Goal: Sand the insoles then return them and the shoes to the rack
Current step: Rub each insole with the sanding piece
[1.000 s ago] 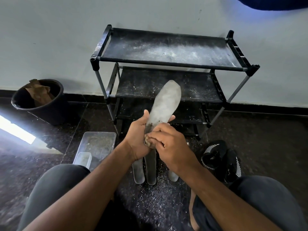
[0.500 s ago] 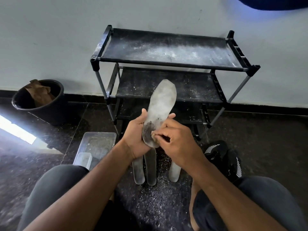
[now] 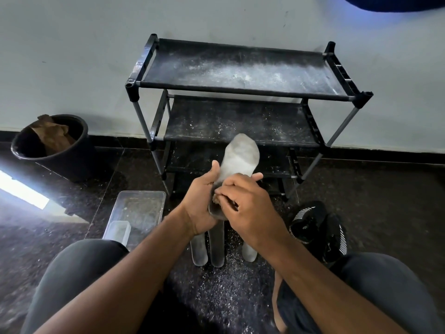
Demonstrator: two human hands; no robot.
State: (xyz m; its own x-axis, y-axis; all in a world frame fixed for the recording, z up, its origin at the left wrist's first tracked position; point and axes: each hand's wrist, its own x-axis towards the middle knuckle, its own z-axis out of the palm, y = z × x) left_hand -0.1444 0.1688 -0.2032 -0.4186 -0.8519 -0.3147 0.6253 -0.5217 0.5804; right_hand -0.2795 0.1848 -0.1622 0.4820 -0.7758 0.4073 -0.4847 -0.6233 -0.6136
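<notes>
The rack [image 3: 240, 68] has matt black cloth-like shelves dusted with pale powder, grey metal-looking tubes and black plastic corner joints. In front of the rack, the held insole [image 3: 239, 156] looks matt grey and soft, rubbed pale and chalky at its far end. Below it, the floor [image 3: 385, 201] is dark polished stone, glossy and speckled, strewn with pale grit. Left of the rack stand a clear plastic tub [image 3: 137, 210], scuffed and dusty, and a smooth black plastic bin [image 3: 72, 155] holding crumpled brown paper [image 3: 51, 136]. Right of the rack lie black knit-cloth shoes [image 3: 317, 227].
</notes>
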